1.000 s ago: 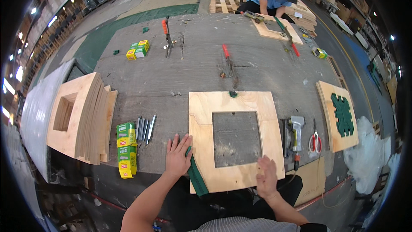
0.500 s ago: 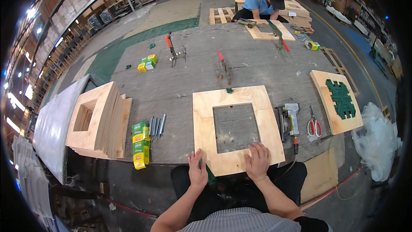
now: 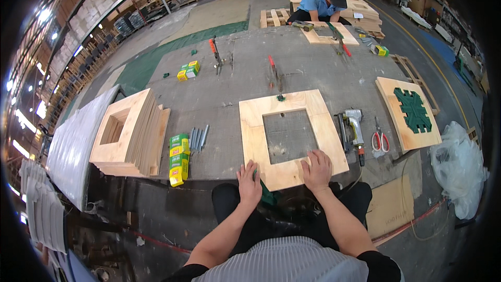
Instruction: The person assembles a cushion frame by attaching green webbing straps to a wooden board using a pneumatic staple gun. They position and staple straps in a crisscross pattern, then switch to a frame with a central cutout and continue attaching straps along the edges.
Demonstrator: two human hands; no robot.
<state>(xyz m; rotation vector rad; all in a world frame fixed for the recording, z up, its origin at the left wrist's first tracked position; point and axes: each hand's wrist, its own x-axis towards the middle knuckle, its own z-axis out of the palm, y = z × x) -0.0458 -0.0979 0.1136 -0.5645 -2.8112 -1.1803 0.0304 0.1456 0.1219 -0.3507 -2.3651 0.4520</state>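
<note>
Resting at frame centre: square plywood frame (image 3: 289, 138), flat on floor. Right hand (image 3: 316, 169) flat on near rail, fingers spread, holding nothing. Left hand (image 3: 249, 184), a second ago out on floor left of frame, now drawn in to near-left corner, fingers loosely together over green corner piece (image 3: 266, 194). Suggests corner being lined up. Staple gun (image 3: 354, 125), scissors (image 3: 379, 140) right of frame; green-yellow boxes (image 3: 178, 159) left.

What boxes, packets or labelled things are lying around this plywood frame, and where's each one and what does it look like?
Row of small boxes: left of the plywood frame, green and yellow, end to end.
Small boxes: farther left on the floor, yellow and green.
Small box: far right, near the other person, green and yellow.
No signs or screens visible.
</note>
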